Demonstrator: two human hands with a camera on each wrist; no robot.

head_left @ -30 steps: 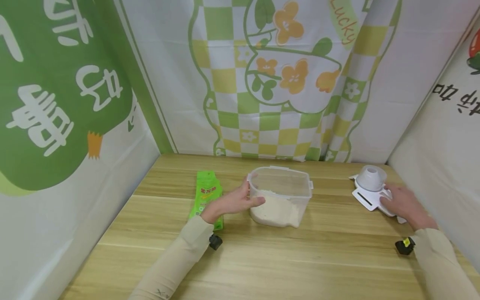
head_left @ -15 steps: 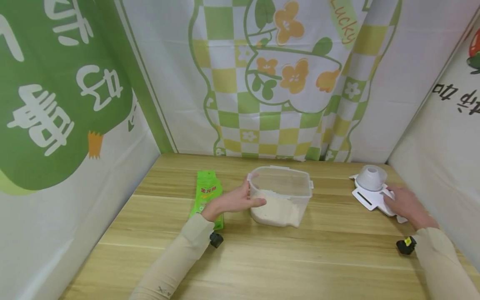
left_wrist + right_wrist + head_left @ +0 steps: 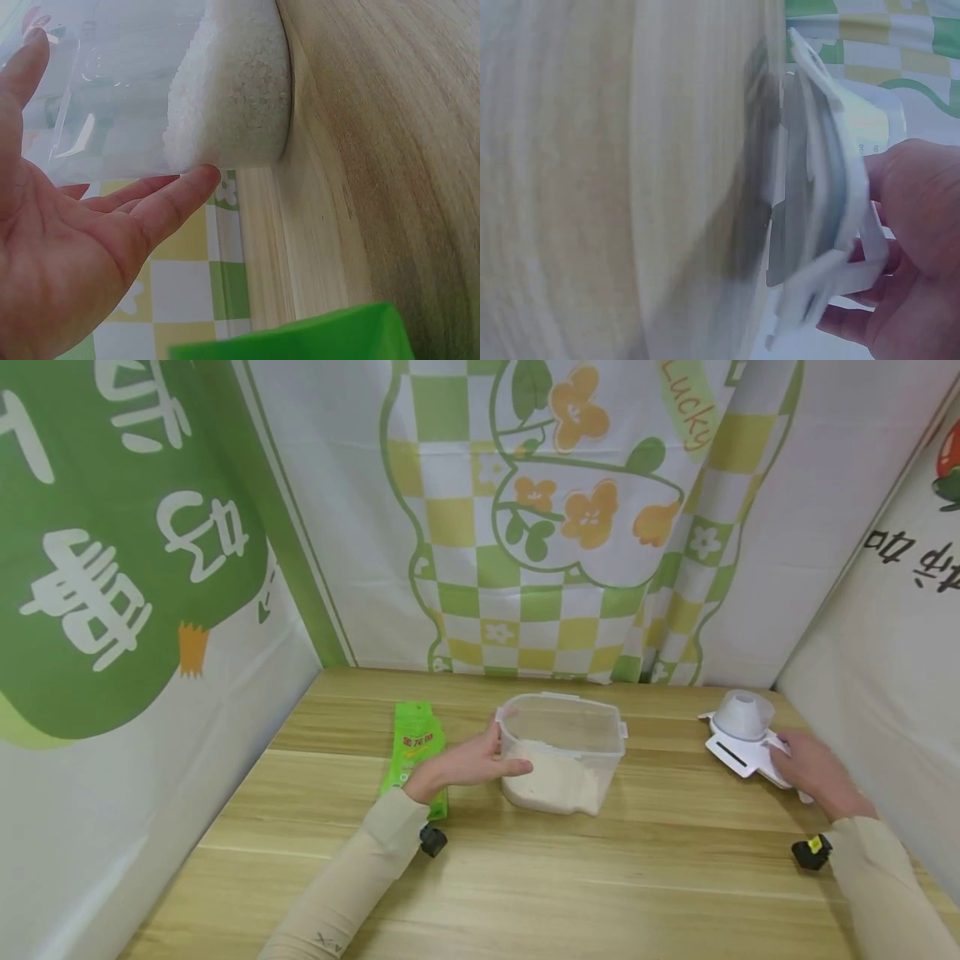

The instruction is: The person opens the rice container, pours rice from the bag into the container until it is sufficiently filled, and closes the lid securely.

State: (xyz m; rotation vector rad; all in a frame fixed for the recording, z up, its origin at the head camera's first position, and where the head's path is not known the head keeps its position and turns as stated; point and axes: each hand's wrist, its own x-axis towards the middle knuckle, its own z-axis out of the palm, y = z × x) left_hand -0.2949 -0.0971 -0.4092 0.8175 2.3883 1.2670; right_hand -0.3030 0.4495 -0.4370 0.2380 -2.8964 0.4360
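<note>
A clear plastic container [image 3: 562,727], its lower part filled with white rice [image 3: 558,783], stands upright and uncovered on the table. My left hand [image 3: 480,762] holds its left end, thumb across the front and fingers round the back; in the left wrist view, the left hand [image 3: 82,240] has a fingertip against the wall by the rice. At the right, a white lid [image 3: 735,755] with flaps carries a clear measuring cup [image 3: 742,717]. My right hand [image 3: 817,772] grips the lid's near right edge. The right wrist view shows the lid [image 3: 832,180] tilted off the wood beside the right hand [image 3: 915,255].
A flat green packet [image 3: 412,743] lies left of the container, partly under the left wrist. The wooden table [image 3: 570,893] meets a patterned cloth [image 3: 517,610] at the back. More cloth hangs at both sides.
The right hand has shifted slightly around the lid's edge, and the lid's near right side has tilted up a little. The left hand and container stay in place.
</note>
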